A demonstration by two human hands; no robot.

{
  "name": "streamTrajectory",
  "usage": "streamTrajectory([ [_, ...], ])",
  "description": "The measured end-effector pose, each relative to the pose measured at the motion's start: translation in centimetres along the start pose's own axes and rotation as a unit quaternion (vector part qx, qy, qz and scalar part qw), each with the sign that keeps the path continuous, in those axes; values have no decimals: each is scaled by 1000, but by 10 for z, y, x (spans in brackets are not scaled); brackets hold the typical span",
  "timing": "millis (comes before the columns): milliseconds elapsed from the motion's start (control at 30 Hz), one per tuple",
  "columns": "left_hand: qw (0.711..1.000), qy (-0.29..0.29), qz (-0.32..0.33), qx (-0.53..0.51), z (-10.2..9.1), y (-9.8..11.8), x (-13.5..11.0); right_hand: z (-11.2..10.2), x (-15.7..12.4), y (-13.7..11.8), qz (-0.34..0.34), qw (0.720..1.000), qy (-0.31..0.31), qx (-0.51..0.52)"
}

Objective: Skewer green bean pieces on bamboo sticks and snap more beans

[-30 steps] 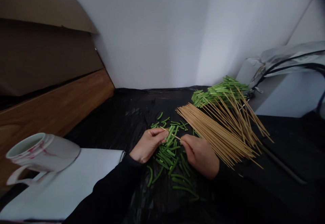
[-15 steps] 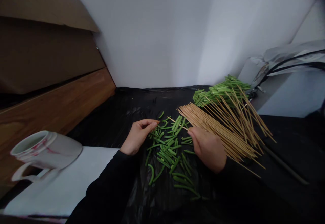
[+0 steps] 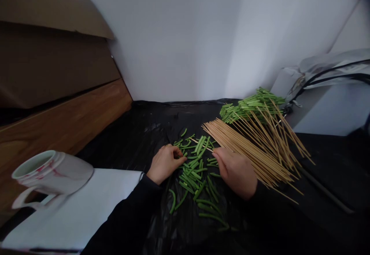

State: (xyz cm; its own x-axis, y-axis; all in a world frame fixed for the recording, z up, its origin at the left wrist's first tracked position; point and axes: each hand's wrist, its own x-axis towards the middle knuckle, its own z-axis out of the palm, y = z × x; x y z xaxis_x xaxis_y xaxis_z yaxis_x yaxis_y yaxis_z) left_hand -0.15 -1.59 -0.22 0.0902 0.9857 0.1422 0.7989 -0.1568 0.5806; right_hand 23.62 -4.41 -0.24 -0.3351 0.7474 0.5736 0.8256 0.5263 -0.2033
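Observation:
My right hand (image 3: 235, 172) pinches a thin bamboo skewer (image 3: 209, 149) by its end. Several green bean pieces (image 3: 200, 144) sit side by side across that skewer, whose tip points left. My left hand (image 3: 166, 163) is lowered at the left side of a loose heap of cut green bean pieces (image 3: 189, 180), thumb and fingers curled together among them. What its fingertips hold, if anything, is partly hidden. The heap lies on a black plastic sheet (image 3: 144, 131) between both hands.
A bundle of bare bamboo skewers (image 3: 245, 143) lies right of the heap. Behind it are stacked skewers threaded with green pieces (image 3: 248, 104). A white mug (image 3: 63, 172) stands on white paper (image 3: 86, 205) at left. A cardboard box (image 3: 52, 62), wall (image 3: 185, 47) and cables (image 3: 326, 72) surround the space.
My left hand has moved slightly right and down into the loose pieces, its fingers curling downward. My right hand stays nearly in place with the skewer.

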Motion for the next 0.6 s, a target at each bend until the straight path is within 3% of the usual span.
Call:
streamTrajectory([
  [267, 999, -40, 13, -21, 3, 1, 1, 0, 0, -1, -3, 1000, 0, 10],
  [400, 999, -29, 28, -23, 2, 5, 0, 1, 0, -1, -1, 1000, 5, 10],
  [500, 996, -1, 36, -80, -1, 7, 1, 1, 0, 0, 0, 1000, 10, 6],
  [600, 979, 17, 7, -204, -5, 10, 3, 1, 0, 0, -3, 1000, 14, 5],
])
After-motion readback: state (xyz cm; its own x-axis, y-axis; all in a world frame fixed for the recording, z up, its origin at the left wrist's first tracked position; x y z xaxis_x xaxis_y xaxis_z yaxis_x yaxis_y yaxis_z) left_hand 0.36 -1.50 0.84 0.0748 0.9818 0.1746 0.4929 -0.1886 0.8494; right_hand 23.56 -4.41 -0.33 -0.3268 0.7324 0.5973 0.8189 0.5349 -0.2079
